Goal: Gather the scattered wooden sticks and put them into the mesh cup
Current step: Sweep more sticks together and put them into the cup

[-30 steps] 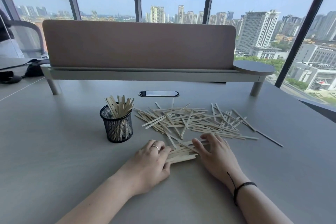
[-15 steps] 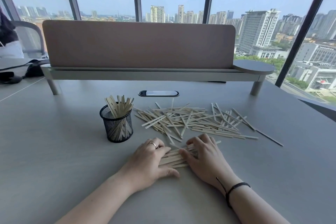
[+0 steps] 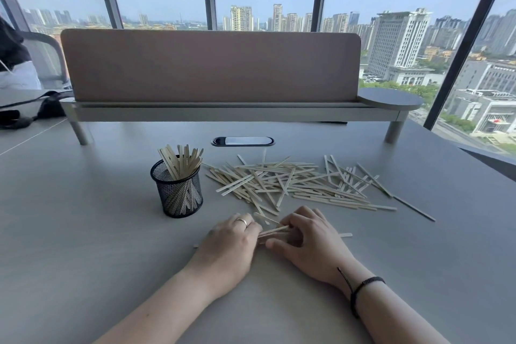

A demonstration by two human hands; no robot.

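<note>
A black mesh cup (image 3: pixel 177 193) stands upright on the grey table (image 3: pixel 83 232), with several wooden sticks poking out of its top. To its right lies a wide scatter of wooden sticks (image 3: pixel 293 184). In front of that pile my left hand (image 3: pixel 229 243) and my right hand (image 3: pixel 310 237) press together around a small bundle of sticks (image 3: pixel 272 232). Both hands curl their fingers on the bundle, which rests low on the table. One stick end (image 3: pixel 346 235) pokes out to the right of my right hand.
A long desk divider shelf (image 3: pixel 212 113) on metal legs crosses the back of the table. A cable port (image 3: pixel 242 141) sits just behind the sticks. One stray stick (image 3: pixel 413 208) lies off to the right. A dark bag (image 3: pixel 50 105) rests at far left.
My two hands have slid toward each other, squeezing the loose sticks between them into a tighter bundle. The fingers have curled in around it.
</note>
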